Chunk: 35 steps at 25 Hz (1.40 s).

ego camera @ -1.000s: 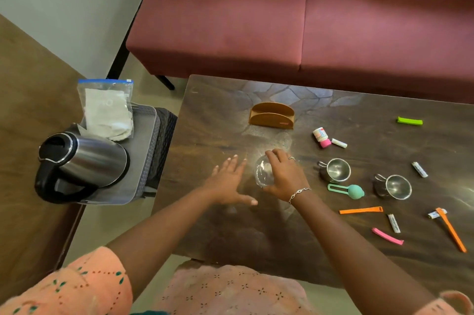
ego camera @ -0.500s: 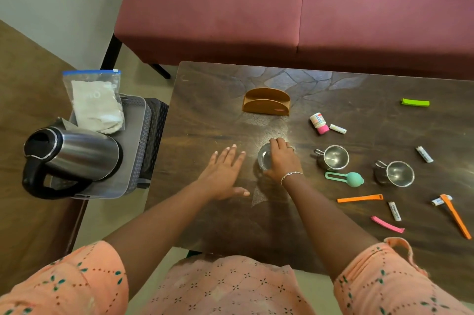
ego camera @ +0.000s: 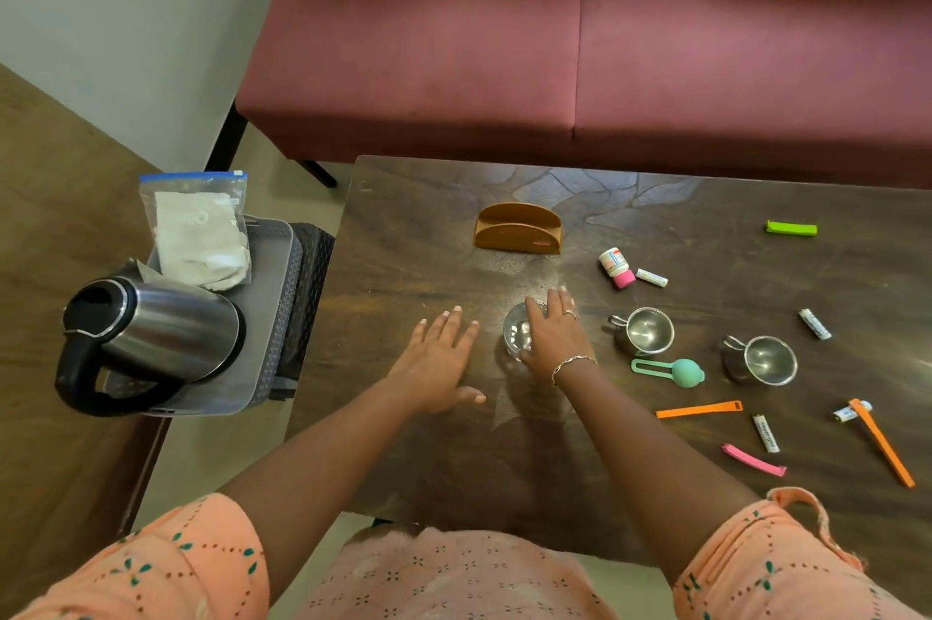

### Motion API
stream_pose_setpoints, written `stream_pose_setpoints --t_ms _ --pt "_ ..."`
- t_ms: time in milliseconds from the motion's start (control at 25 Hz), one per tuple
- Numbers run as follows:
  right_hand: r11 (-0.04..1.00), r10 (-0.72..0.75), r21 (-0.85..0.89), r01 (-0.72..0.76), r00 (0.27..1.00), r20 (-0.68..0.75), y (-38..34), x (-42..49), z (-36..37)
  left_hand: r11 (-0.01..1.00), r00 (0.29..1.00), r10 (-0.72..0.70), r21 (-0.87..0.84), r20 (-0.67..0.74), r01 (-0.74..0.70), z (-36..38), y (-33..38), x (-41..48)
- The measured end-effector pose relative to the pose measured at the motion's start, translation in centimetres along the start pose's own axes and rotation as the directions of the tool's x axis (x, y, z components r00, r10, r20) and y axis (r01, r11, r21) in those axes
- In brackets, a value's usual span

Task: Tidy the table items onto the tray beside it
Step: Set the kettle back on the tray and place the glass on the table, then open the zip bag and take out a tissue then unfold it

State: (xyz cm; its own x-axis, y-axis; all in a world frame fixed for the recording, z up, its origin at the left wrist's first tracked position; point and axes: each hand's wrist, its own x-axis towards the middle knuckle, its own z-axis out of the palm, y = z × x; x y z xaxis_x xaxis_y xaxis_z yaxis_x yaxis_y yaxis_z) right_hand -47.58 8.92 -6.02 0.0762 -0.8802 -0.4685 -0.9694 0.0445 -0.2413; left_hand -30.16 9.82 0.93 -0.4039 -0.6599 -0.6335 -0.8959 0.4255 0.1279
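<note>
From my feed, the clear glass (ego camera: 517, 334) stands on the dark wooden table (ego camera: 403, 226), near the middle of its left half, in front of the brown napkin holder (ego camera: 518, 228). I see it from almost straight above, as a round rim with its mouth towards the camera. It shows no long axis from here, and I cannot tell how tall it is. My right hand (ego camera: 555, 339) lies over its right side with the fingers (ego camera: 537, 311) curled across the far rim and the thumb on the near edge, so it grips the glass. My left hand (ego camera: 439, 362) rests palm down on the table just left of the glass, apart from it, with the fingers straight and spread and the thumb out to the right. Both forearms reach in from the bottom of the view in peach sleeves. Off the table's left edge a grey tray (ego camera: 275, 276) sits on a dark woven stand, carrying a steel kettle (ego camera: 151, 342) and a zip bag (ego camera: 199, 231) with something white in it. Right of the glass lie two steel cups (ego camera: 643, 331), a teal scoop (ego camera: 668, 371), a small bottle (ego camera: 616, 268) and scattered coloured clips and small batteries. A maroon sofa (ego camera: 555, 39) stands behind the table on a pale floor.
</note>
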Motion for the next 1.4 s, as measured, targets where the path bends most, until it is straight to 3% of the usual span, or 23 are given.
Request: stream_pose_setpoints --t_ms 520,920,1200,1400 --pt "0.975 -0.209 -0.105 0.195 0.968 -0.137 -9.0 -0.2 -2.9 0.995 0.991 -0.059 -0.085 -0.122 0.049 -2.0 -6.6 -3.4" --pt "0.953 -0.302 -0.083 0.292 0.941 -0.155 -22.5 5.6 -3.6 0.963 0.96 -0.19 -0.23 -0.203 0.142 -3.0 -21.5 -4.9" --pt "0.912 -0.332 0.23 0.339 0.941 -0.068 -32.0 12.2 -5.6 0.857 0.885 -0.384 -0.459 -0.263 0.235 -5.3 -35.2 -5.3" --pt "0.81 -0.192 0.576 0.114 0.978 0.076 -36.6 18.3 -4.8 0.65 0.83 -0.533 -0.707 -0.164 0.278 -4.9 -43.4 -4.3"
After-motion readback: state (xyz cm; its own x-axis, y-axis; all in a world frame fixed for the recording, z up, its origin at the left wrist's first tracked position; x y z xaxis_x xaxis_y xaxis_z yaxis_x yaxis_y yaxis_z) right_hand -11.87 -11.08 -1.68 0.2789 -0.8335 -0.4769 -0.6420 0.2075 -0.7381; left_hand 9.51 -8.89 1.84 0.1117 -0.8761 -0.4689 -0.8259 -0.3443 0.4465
